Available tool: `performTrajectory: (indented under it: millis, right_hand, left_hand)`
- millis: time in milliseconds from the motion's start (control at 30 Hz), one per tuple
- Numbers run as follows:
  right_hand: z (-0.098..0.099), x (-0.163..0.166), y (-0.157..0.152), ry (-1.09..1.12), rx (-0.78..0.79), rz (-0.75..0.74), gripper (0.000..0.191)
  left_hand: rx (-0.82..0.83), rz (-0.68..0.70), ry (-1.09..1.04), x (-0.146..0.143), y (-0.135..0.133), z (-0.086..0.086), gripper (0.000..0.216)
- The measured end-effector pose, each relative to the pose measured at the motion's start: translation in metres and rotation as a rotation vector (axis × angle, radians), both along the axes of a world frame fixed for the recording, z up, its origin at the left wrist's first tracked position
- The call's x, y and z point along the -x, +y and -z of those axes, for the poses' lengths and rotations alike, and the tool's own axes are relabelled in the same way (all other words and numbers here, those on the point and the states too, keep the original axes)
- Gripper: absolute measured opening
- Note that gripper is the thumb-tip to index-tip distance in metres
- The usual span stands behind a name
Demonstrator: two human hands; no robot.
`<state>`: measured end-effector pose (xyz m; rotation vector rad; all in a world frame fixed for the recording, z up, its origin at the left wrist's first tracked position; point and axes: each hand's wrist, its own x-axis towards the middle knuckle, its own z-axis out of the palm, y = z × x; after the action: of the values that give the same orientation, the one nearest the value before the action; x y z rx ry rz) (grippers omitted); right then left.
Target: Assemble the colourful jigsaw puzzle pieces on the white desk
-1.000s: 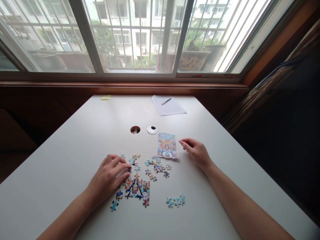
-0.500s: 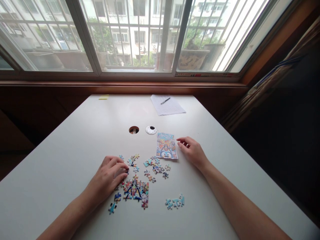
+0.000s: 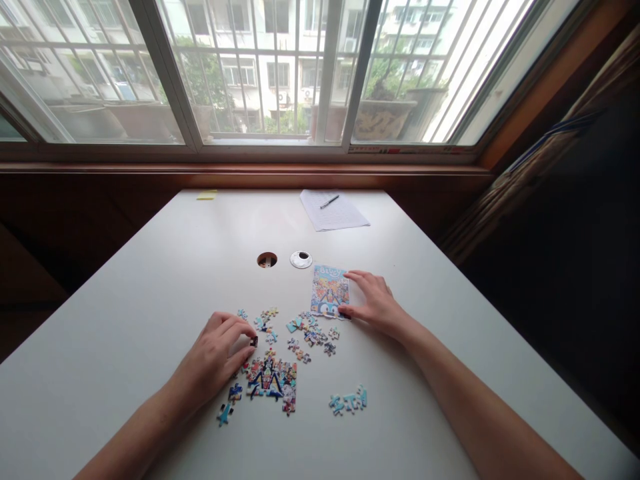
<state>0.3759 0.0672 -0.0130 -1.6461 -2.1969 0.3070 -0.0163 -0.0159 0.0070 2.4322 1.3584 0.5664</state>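
My left hand (image 3: 217, 350) is closed in a pinch on a small dark jigsaw piece (image 3: 254, 341). Just beside it on the table lies a joined section of puzzle (image 3: 271, 381), with loose pieces (image 3: 235, 392) along its left side. At the right edge of a picture card (image 3: 329, 290), my right hand (image 3: 375, 300) grips with the fingers at the upper corner and the thumb at the lower one. The card lies flat and shows a colourful cartoon picture with lettering on top. Several loose jigsaw pieces (image 3: 313, 331) are scattered between the hands.
A short joined strip of light blue pieces (image 3: 349, 401) sits at the front right of the white table (image 3: 200, 267). Farther back are an open cable hole (image 3: 267, 260), a round metal cover (image 3: 301, 259), paper sheets (image 3: 340, 217) with a pen (image 3: 329, 201), and yellow notes (image 3: 207, 195).
My right hand has moved left from beside the picture card onto its right edge, thumb and fingers spreading apart. The left hand has stayed nearly in place with its piece.
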Motion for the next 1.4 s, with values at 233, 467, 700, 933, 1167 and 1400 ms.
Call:
performTrajectory:
  millis: [233,467,700,933,1167,1400]
  right_hand:
    - [-0.003,0.004,-0.001,0.041,0.083,0.001,0.079]
    - [0.001,0.002,0.003,0.162,0.069,-0.036,0.086]
    - [0.004,0.0,0.006,0.224,0.076,-0.063,0.089]
    - [0.0,0.004,0.003,0.283,0.123,-0.033,0.086]
    - [0.001,0.01,0.002,0.231,0.066,-0.022,0.071]
    - [-0.014,0.032,-0.02,0.219,-0.241,-0.144,0.025]
  left_hand:
    - [-0.033,0.024,-0.006,-0.004,-0.002,-0.002,0.011]
    - [-0.032,0.033,-0.012,-0.005,-0.002,-0.003,0.012]
    - [-0.067,0.031,-0.04,-0.006,-0.002,-0.005,0.011]
    - [-0.012,0.002,-0.063,-0.005,0.0,0.0,0.008]
    - [0.044,-0.074,-0.147,-0.005,0.002,0.005,0.004]
    - [-0.08,-0.091,-0.26,0.001,0.006,-0.001,0.01]
